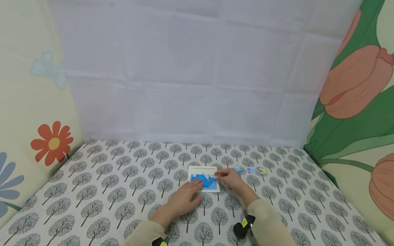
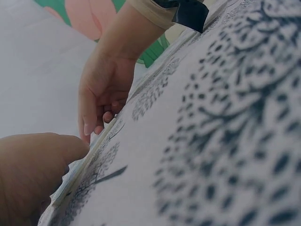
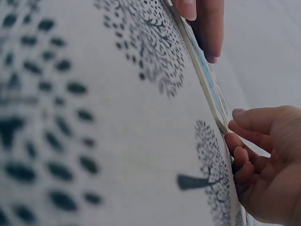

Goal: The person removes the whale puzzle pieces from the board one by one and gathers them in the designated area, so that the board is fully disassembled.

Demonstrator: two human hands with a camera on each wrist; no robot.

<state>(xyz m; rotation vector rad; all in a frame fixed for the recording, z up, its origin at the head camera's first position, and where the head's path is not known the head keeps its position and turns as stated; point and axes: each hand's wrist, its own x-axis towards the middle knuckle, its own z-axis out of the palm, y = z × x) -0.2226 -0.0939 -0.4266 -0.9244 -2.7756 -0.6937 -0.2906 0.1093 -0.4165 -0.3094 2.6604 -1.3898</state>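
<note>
The framed puzzle (image 1: 201, 167) lies beneath your left hand's (image 1: 184, 197) outstretched fingers, right edge at your right hand (image 1: 231, 178), its pinch unclear.

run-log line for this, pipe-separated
left hand: on blue picture | right hand: at white frame, right edge | colourful pieces: on cloth, right of frame

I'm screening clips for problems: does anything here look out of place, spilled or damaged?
Nothing stands out; I see no spill or damage. The white frame is only partly filled by the blue picture, and loose pieces lie to its right, but that looks like ordinary unfinished puzzle work.
</note>
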